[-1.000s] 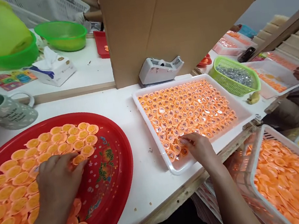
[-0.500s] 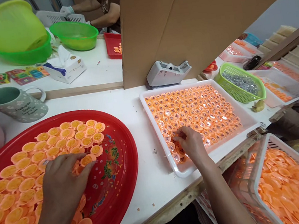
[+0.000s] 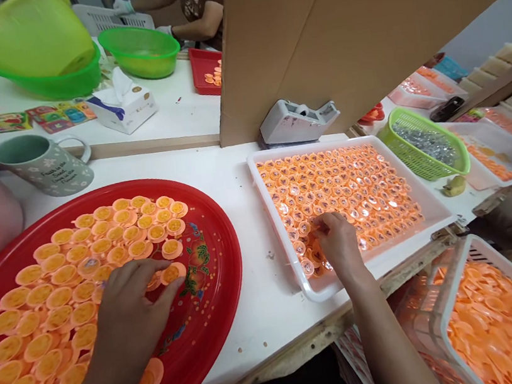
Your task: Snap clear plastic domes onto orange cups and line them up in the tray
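My left hand (image 3: 132, 311) is over a round red tray (image 3: 222, 324) with a flower pattern. Its thumb and forefinger close around the edge of a round orange plastic piece with a yellow middle (image 3: 172, 272). Many similar orange pieces (image 3: 68, 296) lie in rows on the tray, partly covered by my hand and forearm. My right hand (image 3: 340, 245) reaches into a white rectangular tray (image 3: 315, 295) filled with orange pieces under shiny clear tops (image 3: 340, 183). Its fingers are pinched together low among them near the left side; what the fingertips hold is hidden.
A tape dispenser (image 3: 298, 121) stands against a cardboard partition (image 3: 282, 42). A mug (image 3: 45, 167), tissue box (image 3: 124, 105) and green basins (image 3: 141, 52) are at the left. A green basket (image 3: 421, 143) and a crate of orange pieces (image 3: 507, 322) are at the right. Other people work nearby.
The view has shifted slightly. My left hand has moved a little right across the red tray, the orange piece moving with it. My right hand has shifted slightly right within the white tray.
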A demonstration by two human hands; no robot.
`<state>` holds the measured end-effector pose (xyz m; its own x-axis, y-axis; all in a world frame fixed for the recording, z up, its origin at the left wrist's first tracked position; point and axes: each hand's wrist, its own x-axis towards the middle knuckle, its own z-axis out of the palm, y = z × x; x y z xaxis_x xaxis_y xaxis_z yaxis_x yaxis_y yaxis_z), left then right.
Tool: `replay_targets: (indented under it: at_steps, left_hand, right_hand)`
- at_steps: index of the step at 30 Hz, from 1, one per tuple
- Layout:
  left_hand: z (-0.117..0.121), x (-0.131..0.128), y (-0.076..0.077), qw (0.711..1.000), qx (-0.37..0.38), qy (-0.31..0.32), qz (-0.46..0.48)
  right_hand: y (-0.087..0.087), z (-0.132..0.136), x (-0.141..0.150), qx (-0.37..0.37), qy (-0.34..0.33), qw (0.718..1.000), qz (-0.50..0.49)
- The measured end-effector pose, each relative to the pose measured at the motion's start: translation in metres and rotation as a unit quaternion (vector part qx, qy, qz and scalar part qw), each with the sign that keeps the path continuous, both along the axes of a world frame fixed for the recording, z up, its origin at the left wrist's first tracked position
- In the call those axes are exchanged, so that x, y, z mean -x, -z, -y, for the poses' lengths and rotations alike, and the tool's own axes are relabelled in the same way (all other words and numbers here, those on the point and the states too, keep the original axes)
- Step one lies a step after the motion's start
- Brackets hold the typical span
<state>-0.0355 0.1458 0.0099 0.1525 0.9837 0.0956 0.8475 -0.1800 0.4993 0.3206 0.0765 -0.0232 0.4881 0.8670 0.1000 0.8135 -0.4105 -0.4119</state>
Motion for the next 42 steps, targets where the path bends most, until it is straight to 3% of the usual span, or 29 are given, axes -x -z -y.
replay_targets:
  at_steps: [5, 8, 10, 12, 13, 15, 20, 23, 29, 35, 39, 42]
  left_hand:
    - [0.011, 0.005, -0.006, 0.996, 0.060, -0.021, 0.058]
    - [0.015, 0.013, -0.011, 0.991, 0.091, -0.043, 0.087]
    - [0.016, 0.020, -0.013, 0.985, 0.116, -0.064, 0.107]
    - [0.017, 0.027, -0.015, 0.979, 0.136, -0.085, 0.129]
    - [0.018, 0.030, -0.017, 0.976, 0.140, -0.095, 0.137]
    - [0.020, 0.036, -0.018, 0.973, 0.138, -0.112, 0.147]
    - [0.027, 0.045, -0.016, 0.965, 0.138, -0.130, 0.180]
    - [0.030, 0.047, -0.012, 0.964, 0.128, -0.121, 0.196]
    - [0.033, 0.039, -0.012, 0.959, 0.171, -0.076, 0.212]
    - [0.048, 0.019, 0.001, 0.949, 0.217, 0.014, 0.227]
    - [0.067, 0.020, 0.004, 0.951, 0.232, 0.017, 0.204]
    - [0.078, 0.028, -0.002, 0.952, 0.235, 0.009, 0.193]
  right_hand:
    - [-0.027, 0.012, 0.030, -0.036, -0.022, 0.999, -0.001]
    - [-0.041, 0.020, 0.083, -0.050, -0.137, 0.986, -0.079]
    - [-0.043, 0.022, 0.127, -0.011, -0.289, 0.939, -0.187]
    - [-0.037, 0.022, 0.170, 0.034, -0.430, 0.865, -0.256]
    - [-0.033, 0.021, 0.191, 0.053, -0.480, 0.835, -0.264]
    - [-0.023, 0.017, 0.226, 0.076, -0.536, 0.804, -0.248]
    - [-0.015, 0.013, 0.279, 0.146, -0.535, 0.822, -0.129]
    - [-0.016, 0.015, 0.279, 0.146, -0.524, 0.834, -0.094]
    - [-0.006, 0.004, 0.230, 0.109, -0.426, 0.892, -0.103]
    - [-0.008, -0.003, 0.204, 0.076, -0.396, 0.903, -0.148]
    - [-0.013, -0.008, 0.194, 0.077, -0.340, 0.921, -0.175]
    - [-0.016, -0.029, 0.206, 0.059, -0.362, 0.909, -0.198]
